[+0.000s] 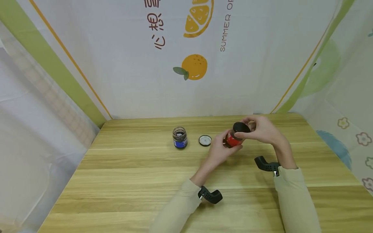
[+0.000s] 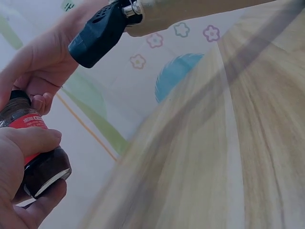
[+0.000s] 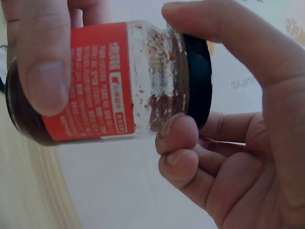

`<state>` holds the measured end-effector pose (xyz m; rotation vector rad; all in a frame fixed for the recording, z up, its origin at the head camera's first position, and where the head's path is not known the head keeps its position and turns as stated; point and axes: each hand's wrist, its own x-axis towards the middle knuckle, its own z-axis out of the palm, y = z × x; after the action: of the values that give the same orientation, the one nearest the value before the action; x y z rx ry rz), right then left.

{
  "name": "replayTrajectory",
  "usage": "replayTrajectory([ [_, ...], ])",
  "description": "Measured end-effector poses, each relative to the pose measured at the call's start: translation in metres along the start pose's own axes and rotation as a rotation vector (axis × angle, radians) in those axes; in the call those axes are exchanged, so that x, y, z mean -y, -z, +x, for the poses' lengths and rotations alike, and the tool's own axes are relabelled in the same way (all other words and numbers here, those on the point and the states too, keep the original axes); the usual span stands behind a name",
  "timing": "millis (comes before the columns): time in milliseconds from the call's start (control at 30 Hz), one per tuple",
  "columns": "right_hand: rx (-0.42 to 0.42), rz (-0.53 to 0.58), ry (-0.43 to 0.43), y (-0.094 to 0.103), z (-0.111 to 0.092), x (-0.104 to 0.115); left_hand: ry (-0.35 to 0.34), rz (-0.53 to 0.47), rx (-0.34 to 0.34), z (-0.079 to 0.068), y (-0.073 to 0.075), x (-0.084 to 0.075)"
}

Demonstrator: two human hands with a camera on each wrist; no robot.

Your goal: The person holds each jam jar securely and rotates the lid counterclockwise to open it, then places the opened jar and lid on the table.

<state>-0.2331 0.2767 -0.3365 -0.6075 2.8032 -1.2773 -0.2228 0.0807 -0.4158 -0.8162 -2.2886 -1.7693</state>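
Note:
A glass jar with a red label (image 3: 90, 86) and dark contents is held tilted above the right part of the table. My left hand (image 1: 219, 148) grips its lower body, thumb across the label in the right wrist view. At the mouth, my right hand (image 1: 260, 130) pinches the black lid (image 3: 199, 78) between thumb and fingers; the lid sits on the jar's rim. Reddish-brown residue clings inside the glass neck. Left of the hands, an uncovered jar with a blue label (image 1: 180, 139) stands upright. Between the two jars a loose lid (image 1: 205, 140) lies with its white inside up.
The wooden table (image 1: 122, 184) ends at a white curtain (image 1: 140, 84) printed with oranges and lettering. More pale cloth hangs on both sides. Black camera mounts (image 1: 211, 195) are strapped at both wrists, over the beige sleeves (image 1: 295, 200).

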Motion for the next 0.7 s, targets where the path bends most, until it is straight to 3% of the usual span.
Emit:
replayTrajectory([
  [400, -0.027, -0.027, 0.067, -0.003, -0.002, 0.017, -0.013, -0.019, -0.02, -0.007, 0.01, -0.011],
  [700, -0.104, -0.071, 0.118, -0.007, -0.003, 0.028, -0.009, -0.022, -0.03, -0.01, 0.018, -0.018],
])
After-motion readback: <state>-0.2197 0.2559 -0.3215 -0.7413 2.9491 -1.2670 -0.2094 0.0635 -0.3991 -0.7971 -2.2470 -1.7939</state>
